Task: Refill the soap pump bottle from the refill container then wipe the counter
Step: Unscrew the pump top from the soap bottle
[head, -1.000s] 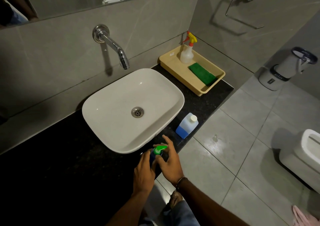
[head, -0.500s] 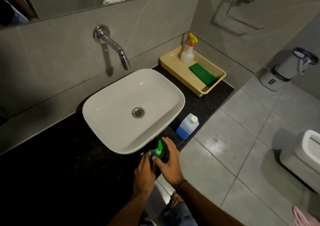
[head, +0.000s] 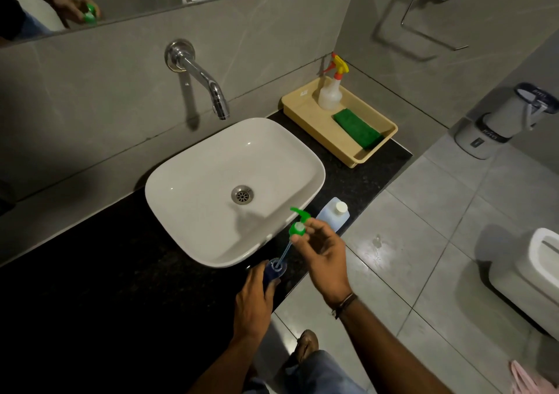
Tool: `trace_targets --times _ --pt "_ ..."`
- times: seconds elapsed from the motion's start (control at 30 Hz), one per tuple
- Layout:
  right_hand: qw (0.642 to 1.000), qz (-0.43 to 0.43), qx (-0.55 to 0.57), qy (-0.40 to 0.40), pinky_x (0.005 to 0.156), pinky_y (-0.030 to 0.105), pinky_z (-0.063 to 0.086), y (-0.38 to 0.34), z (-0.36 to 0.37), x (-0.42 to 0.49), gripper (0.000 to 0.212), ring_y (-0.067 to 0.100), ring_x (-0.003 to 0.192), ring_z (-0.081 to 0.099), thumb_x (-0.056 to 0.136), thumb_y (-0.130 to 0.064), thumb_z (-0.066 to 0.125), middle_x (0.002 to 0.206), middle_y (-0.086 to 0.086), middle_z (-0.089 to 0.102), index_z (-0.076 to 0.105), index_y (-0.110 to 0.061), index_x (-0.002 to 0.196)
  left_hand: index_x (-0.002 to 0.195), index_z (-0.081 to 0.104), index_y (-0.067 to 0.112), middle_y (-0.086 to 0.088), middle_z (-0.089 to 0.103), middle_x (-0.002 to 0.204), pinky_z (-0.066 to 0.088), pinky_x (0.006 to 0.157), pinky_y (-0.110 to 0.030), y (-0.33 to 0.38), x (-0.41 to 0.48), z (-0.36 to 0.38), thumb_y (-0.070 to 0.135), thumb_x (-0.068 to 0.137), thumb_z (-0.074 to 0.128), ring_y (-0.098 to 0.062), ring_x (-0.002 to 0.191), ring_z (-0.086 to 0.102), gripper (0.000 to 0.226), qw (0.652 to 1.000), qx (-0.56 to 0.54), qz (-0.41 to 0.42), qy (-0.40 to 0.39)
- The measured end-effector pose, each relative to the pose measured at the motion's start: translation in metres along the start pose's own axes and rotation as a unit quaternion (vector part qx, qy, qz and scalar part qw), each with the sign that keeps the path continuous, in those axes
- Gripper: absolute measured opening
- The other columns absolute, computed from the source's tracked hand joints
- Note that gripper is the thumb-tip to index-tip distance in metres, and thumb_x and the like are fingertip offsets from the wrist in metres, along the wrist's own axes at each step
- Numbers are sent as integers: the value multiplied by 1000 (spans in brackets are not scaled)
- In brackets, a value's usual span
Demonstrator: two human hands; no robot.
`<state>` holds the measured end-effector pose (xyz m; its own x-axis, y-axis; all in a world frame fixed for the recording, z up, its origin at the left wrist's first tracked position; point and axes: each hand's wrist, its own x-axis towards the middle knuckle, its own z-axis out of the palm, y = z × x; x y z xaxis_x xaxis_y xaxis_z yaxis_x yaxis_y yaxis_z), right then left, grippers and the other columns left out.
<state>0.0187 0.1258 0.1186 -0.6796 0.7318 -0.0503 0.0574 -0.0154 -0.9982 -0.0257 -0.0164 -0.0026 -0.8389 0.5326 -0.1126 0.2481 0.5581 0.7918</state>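
Green plastic pump head (head: pixel 297 228) pinched in right hand (head: pixel 326 257), tube dipping into the dark blue bottle (head: pixel 272 274) left hand (head: pixel 252 306) grips; white-capped refill jug (head: pixel 331 216) upright just beyond right hand, front edge of counter (head: pixel 358 182).

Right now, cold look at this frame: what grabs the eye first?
The bright green pump head, pinched by the right hand in front of the white basin, its tube reaching into the open neck of the dark soap bottle that the left hand grips. Next comes that basin mid-counter, then the capped refill container at the counter's front edge and the beige tray holding a green pad at the far right.
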Motion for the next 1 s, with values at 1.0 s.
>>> trace_targets --times 1.0 --pt "891 198 -385 -134 104 39 51 115 2 87 36 28 120 64 99 -23 66 131 12 69 66 -8 132 143 54 19 -4 65 139 55 89 -33 -2 3 3 54 96 46 -24 119 68 59 999 0 -31 -38"
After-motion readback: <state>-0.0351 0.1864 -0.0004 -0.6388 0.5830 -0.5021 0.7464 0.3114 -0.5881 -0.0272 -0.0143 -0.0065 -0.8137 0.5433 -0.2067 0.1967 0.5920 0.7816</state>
